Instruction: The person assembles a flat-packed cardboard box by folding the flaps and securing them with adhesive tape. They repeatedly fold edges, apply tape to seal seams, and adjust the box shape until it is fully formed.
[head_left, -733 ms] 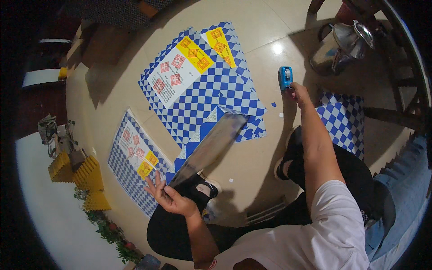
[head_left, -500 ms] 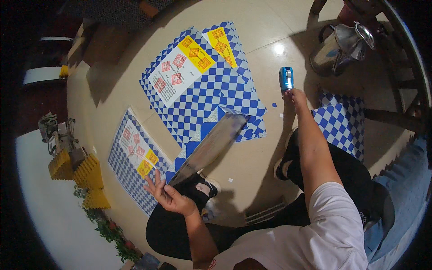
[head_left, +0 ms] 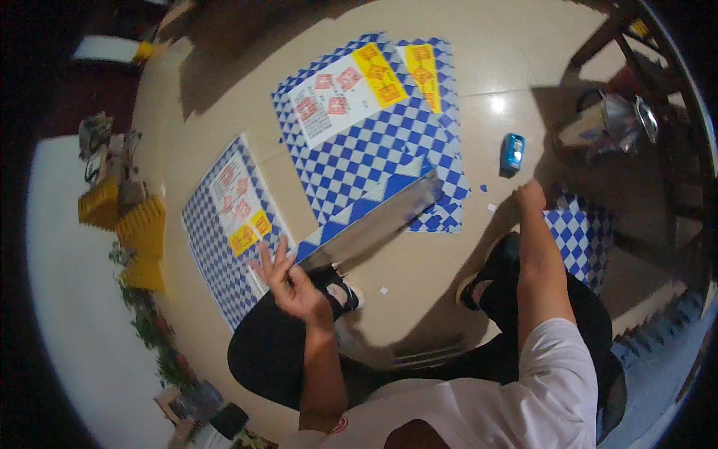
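Observation:
My left hand is raised with fingers spread, holding nothing that I can see. It is near the lower left end of a folded panel with a blue-and-white patterned strip and a shiny grey face. My right hand is just below a small blue tool with a silvery middle, which lies apart from it on the floor; the tool's exact kind is unclear. Motion blur hides the right fingers. Beyond the panel lies a blue-and-white checkered sheet with a white and yellow label.
Another checkered sheet lies at left, and one beside my right knee. A metal kettle stands near wooden furniture legs at right. Yellow racks and plants line the left side. Small scraps dot the floor.
My right hand has let go of the blue tool and drawn back toward me. The view has shifted. My left hand stays raised beside the panel.

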`<state>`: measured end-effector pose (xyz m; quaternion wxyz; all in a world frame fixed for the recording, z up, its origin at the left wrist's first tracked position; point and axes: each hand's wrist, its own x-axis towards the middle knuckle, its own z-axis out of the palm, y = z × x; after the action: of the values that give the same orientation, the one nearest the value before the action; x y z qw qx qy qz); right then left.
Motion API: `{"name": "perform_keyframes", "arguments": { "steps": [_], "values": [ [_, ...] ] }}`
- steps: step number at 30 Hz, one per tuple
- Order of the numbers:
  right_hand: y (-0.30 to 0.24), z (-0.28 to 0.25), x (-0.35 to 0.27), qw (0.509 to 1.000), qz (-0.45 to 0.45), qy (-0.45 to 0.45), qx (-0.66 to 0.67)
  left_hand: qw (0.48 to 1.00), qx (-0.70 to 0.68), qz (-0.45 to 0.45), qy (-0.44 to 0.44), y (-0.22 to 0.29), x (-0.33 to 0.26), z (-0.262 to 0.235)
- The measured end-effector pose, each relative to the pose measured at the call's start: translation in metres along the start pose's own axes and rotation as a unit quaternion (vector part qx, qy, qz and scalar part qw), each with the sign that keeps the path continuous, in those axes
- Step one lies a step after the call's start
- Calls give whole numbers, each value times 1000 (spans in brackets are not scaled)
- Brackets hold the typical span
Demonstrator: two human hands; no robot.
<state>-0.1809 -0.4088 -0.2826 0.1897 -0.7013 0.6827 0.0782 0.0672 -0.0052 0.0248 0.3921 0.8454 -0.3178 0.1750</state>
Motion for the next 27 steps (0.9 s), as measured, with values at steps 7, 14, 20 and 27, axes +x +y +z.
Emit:
{"name": "perform_keyframes", "arguments": {
  "steps": [7,14,20,27],
  "values": [
    [-62,-18,-36,832,-129,30,539,1000,2,28,6,3,7,0],
    [-163,-159,-227,678,-168,1,716,998,15,41,41,4,3,-6],
    [-185,-194,-358,724,-274,-153,615,998,-4,34,52,13,1,-8],
    [-205,-195,-375,748,-279,-175,575,998,-3,52,43,13,-3,-13]
  ]
}}
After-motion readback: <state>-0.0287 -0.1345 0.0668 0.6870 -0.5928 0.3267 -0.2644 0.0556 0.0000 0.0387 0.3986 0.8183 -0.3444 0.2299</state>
